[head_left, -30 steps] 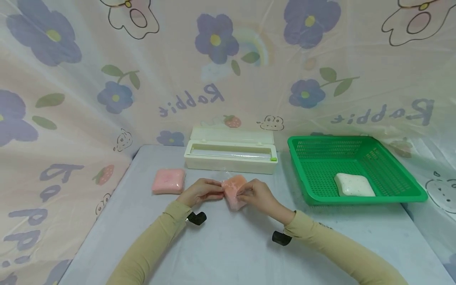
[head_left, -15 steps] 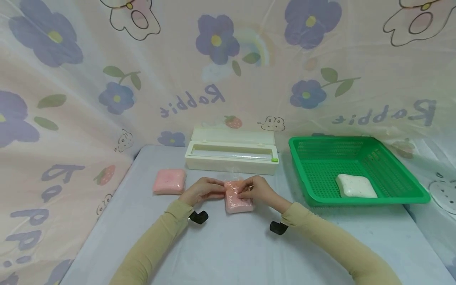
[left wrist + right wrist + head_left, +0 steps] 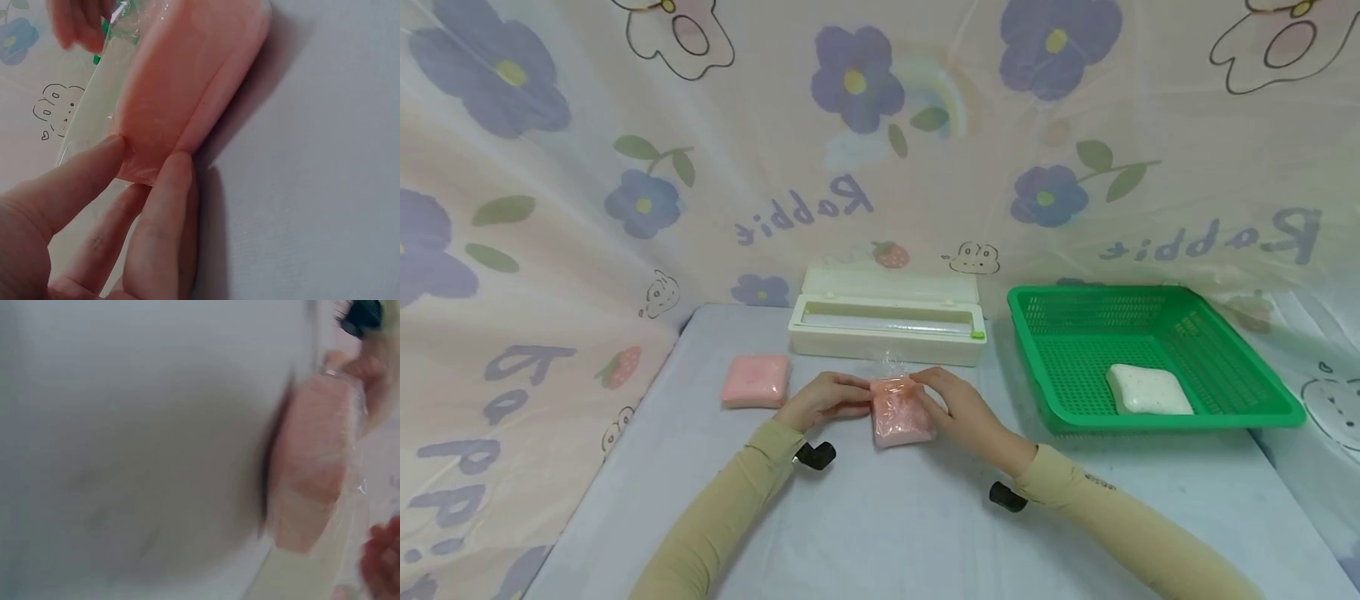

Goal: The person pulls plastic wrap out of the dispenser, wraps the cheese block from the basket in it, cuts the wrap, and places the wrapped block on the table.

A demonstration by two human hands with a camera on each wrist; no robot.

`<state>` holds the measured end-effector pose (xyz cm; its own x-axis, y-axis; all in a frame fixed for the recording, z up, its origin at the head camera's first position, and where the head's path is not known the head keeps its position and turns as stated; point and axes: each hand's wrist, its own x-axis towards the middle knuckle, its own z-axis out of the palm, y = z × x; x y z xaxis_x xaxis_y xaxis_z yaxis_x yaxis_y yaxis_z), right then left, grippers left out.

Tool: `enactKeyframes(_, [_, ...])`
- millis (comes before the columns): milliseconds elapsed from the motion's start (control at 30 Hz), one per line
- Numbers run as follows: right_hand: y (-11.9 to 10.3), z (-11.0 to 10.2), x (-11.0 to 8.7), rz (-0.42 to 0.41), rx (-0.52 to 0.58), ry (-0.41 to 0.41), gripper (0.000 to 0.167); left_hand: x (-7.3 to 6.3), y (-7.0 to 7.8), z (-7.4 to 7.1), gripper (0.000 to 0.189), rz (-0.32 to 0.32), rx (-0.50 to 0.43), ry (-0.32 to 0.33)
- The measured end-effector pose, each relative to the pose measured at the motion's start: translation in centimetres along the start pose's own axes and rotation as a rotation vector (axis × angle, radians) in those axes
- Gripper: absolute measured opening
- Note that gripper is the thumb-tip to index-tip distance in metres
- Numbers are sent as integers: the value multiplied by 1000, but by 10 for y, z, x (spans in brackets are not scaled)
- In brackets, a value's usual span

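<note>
A pink bar of soap (image 3: 901, 414) wrapped in clear plastic film lies on the table between both hands, and a loose flap of film (image 3: 891, 365) stands out at its far edge. At the soap's left end, my left hand (image 3: 825, 402) pinches the wrapped edge; the left wrist view shows its fingertips (image 3: 178, 165) against the bar. My right hand (image 3: 970, 414) is at the right side, fingers extended over the far right corner. In the right wrist view its blurred fingers (image 3: 381, 556) appear apart from the wrapped bar (image 3: 312, 465).
Behind the hands stands a cream cling film dispenser (image 3: 886, 344) with its lid up. Another pink soap bar (image 3: 756, 382) lies to the left. At right, a green basket (image 3: 1172, 421) holds a white soap bar (image 3: 1148, 390). A patterned curtain (image 3: 925, 183) rises behind the table.
The soap has turned straighter and lies flatter towards me. My right hand has let go of the film on top and spread its fingers to the right side. The left hand has hardly moved.
</note>
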<state>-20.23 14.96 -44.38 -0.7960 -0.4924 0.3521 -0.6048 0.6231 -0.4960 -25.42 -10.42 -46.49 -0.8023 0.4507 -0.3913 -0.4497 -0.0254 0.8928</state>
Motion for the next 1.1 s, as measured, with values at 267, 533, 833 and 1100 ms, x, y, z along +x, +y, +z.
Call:
enactKeyframes(267, [-7,8,-30,-546,-325,-296,79,0,1,-3,36,0,14,-21])
enactKeyframes(533, [4,26,-31,-526,-366,-335,89,-1,1,-2,36,5,16,-33])
enactKeyframes(833, [0,24,-23,-461,-298,-354,91,0,2,-1,37,17,41,-40])
enactKeyframes(1100, [4,21,-22,-332,-314,-398,92,0,4,1,34,-6,57,-20])
